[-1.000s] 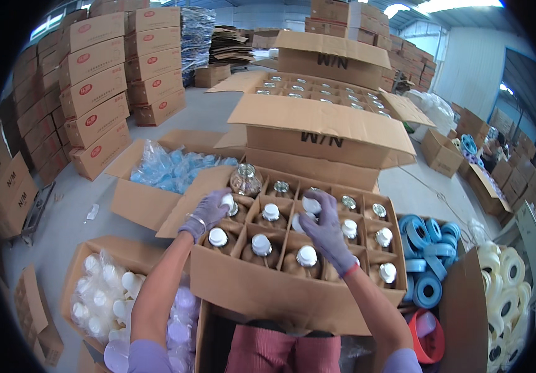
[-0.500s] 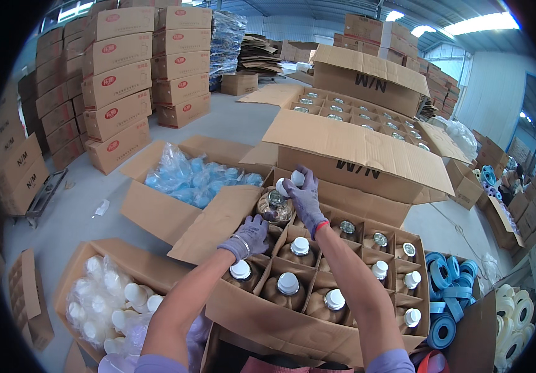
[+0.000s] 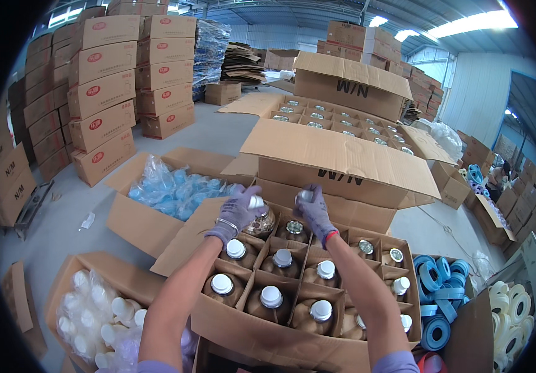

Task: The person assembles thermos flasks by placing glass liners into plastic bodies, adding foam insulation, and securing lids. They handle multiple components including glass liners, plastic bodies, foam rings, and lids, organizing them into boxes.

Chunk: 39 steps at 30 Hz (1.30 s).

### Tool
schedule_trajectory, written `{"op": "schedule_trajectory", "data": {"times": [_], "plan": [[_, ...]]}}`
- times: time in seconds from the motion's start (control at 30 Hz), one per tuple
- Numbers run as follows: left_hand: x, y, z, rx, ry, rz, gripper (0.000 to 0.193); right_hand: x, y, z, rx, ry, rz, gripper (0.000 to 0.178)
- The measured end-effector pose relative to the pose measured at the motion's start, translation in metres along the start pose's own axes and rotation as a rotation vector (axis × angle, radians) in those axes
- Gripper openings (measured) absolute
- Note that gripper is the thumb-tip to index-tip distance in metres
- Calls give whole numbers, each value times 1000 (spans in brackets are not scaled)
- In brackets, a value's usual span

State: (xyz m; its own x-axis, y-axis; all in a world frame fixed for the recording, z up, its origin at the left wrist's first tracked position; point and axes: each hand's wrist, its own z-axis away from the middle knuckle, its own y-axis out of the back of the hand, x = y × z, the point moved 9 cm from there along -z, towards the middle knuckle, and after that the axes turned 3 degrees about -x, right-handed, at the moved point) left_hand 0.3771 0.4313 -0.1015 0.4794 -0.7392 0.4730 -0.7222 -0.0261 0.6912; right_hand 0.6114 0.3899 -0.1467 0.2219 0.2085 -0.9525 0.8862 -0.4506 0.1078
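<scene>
Left hand [image 3: 237, 210] at far-left corner of divided carton [image 3: 237, 326]: grip closed around a white cap [image 3: 256, 202], just above a glass bottle [image 3: 260, 226]; contact unclear. Right hand [image 3: 315, 211] near carton's far edge, fingers curled round a second cap [image 3: 305, 196]. Open-necked bottle [image 3: 294, 230] in carton's far row; capped bottles [image 3: 235, 249] nearer. Step, as judged: capping far row. Next move seems to call for squaring left cap onto the neck.

White caps [image 3: 256, 202] above boxed bottles [image 3: 263, 226]
</scene>
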Motion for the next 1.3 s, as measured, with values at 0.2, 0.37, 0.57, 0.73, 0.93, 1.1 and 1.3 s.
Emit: {"op": "schedule_trajectory", "data": {"times": [0.2,0.37,0.57,0.73,0.93,1.1,1.3], "plan": [[5,-39,-20,-357,-11,-517,68,30,-38,21,-347,77,1077,50],[-5,-65,-29,-470,-69,-444,74,34,-37,22,-366,85,1220,63],[14,-62,-22,-483,-152,-542,60,3,-12,25,-123,326,1174,56],[10,-63,-25,-475,-141,-566,58,24,-33,14,-460,124,1240,51],[12,-63,-25,-473,-51,-500,65,16,-60,32,-482,110,1483,36],[8,-72,-21,-410,-118,-468,61,61,-72,16,-582,90,1220,36],[-3,-86,-26,-322,-149,-490,60,70,-80,15,-331,67,1405,47]]}}
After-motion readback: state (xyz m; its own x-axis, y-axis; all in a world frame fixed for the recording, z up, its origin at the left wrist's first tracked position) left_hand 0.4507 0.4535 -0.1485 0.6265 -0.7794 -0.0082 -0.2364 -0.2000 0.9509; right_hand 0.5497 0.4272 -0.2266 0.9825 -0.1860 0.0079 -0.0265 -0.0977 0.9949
